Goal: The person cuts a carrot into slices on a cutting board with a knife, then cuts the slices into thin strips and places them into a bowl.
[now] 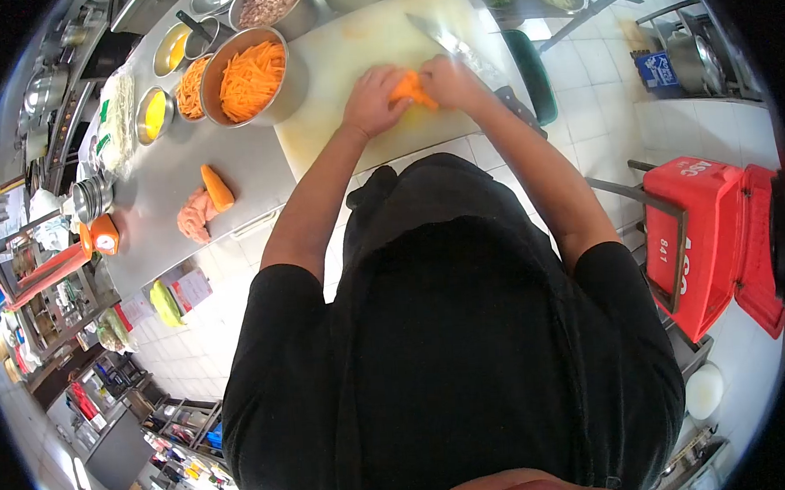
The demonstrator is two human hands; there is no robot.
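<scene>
My left hand (374,101) is over the white cutting board (327,51), its fingers curled against orange carrot pieces (414,90). From the other side my right hand (449,81) is closed on the same carrot pieces; its fingertips are partly hidden. Past my right hand lies a knife (465,51), its blade on the board and its dark handle by the board's right edge. Left of the board, a large metal pot (291,90) is heaped with shredded carrot (252,83).
A whole carrot (217,188) and a crumpled pinkish cloth or glove (196,214) lie on the steel counter (262,167). Several metal bowls stand at the back left. A green bin (531,77) borders the board; a red bin (694,240) stands at right.
</scene>
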